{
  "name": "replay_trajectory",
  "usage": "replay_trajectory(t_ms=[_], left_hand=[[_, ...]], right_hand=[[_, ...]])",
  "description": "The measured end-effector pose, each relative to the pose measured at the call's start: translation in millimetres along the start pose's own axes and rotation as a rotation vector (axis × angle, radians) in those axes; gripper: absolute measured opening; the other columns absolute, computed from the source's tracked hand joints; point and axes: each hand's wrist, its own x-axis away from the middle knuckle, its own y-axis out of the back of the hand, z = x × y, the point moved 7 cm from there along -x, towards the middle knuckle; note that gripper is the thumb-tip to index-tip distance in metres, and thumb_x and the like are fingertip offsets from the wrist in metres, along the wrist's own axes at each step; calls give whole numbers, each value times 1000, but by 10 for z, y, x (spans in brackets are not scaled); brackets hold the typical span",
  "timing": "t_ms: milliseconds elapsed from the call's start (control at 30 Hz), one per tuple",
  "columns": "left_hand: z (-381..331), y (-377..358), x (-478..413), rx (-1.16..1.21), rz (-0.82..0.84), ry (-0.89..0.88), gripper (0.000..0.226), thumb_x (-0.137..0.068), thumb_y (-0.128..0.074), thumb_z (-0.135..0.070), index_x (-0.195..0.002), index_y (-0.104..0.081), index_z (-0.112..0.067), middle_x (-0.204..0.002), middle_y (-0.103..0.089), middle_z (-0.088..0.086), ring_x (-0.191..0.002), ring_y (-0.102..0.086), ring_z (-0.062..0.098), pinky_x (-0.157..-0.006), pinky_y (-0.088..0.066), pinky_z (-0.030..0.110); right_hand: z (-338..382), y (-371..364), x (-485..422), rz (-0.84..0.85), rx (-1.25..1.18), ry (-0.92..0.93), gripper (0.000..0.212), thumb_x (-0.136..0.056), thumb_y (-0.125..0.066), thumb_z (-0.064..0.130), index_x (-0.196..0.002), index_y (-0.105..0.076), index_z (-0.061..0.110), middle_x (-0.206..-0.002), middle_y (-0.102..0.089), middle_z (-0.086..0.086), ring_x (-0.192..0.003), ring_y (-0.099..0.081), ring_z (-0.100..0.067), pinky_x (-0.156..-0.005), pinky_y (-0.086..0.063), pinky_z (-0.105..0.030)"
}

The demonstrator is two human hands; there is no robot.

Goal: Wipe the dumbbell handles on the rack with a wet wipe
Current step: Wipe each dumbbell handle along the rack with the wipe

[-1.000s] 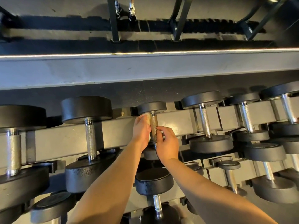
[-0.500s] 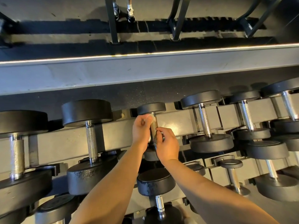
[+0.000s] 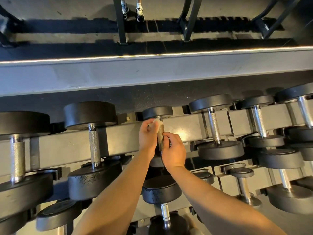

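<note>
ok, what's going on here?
A person is wiping the handle of a small dumbbell on the top row of the rack. The left hand holds the wipe against the handle's far end. The right hand grips the handle lower down. The next dumbbell to the right sits in the rack, with neither hand on it.

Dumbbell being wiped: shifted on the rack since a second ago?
No. The dumbbell sits at the same spot on the rack beam, upper head just above its top edge.
</note>
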Motion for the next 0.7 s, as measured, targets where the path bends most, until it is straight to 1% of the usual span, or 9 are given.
replay_trajectory(t_ms=[100,167,267,333,400,467,567,633,700], left_hand=[[38,-71,-11,-20,18,-4,19,-100,-60,-34,-117,-60,-25,-112,-67,2,-100,-67,14,-83,-55,27],[74,-50,43,-98,47,-36,14,-101,-57,-33,-114,-60,-28,-111,-67,3,-100,-67,16,-89,-56,32],[104,26,198,-269,119,-76,11,-103,-54,-30,-114,-59,-29,-110,-65,-1,-94,-64,8,-86,-53,26],[168,61,318,-348,181,-77,16,-103,-55,-30,-118,-60,-28,-113,-63,-4,-99,-63,9,-93,-52,30],[236,90,407,-422,226,-35,18,-102,-56,-31,-119,-63,-25,-113,-63,-6,-102,-62,9,-97,-51,32],[266,96,469,-474,255,17,16,-101,-59,-29,-113,-67,-23,-111,-66,-5,-103,-62,12,-98,-50,33],[235,103,523,-532,260,89,8,-95,-66,-25,-101,-72,-25,-104,-69,-5,-101,-64,16,-96,-50,34],[233,119,547,-541,234,114,9,-93,-69,-25,-100,-74,-25,-103,-70,-5,-101,-64,15,-95,-50,32],[227,128,585,-542,179,107,11,-93,-70,-25,-101,-76,-25,-103,-72,-7,-99,-65,12,-91,-52,29]], right_hand=[[-18,3,-14,-18,-4,0,24,-103,-49,20,-117,-67,27,-115,-62,11,-95,-56,-6,-84,-49,-26],[-27,4,-13,-33,-18,6,24,-103,-50,19,-116,-67,27,-113,-63,10,-95,-55,-5,-84,-48,-24],[-55,12,-5,-29,-66,-11,23,-102,-51,17,-116,-67,25,-111,-63,10,-95,-55,-4,-84,-45,-21],[-69,22,-9,-15,-114,-31,22,-102,-50,15,-110,-67,25,-108,-63,8,-92,-55,-4,-82,-43,-19],[-72,35,-34,5,-161,-34,20,-102,-50,12,-103,-64,25,-107,-59,6,-87,-54,2,-78,-41,-10],[-94,73,-53,40,-204,-38,18,-102,-51,9,-103,-61,24,-110,-55,3,-91,-52,11,-77,-38,0],[-142,144,-49,130,-210,-18,16,-102,-51,10,-104,-62,22,-111,-57,-2,-94,-53,1,-79,-36,1],[-144,158,-12,205,-194,-8,18,-102,-51,8,-102,-61,22,-109,-57,-2,-97,-54,-7,-78,-36,1],[-147,191,39,221,-198,-1,18,-102,-51,7,-100,-60,22,-108,-58,-2,-97,-55,-11,-79,-37,-1]])
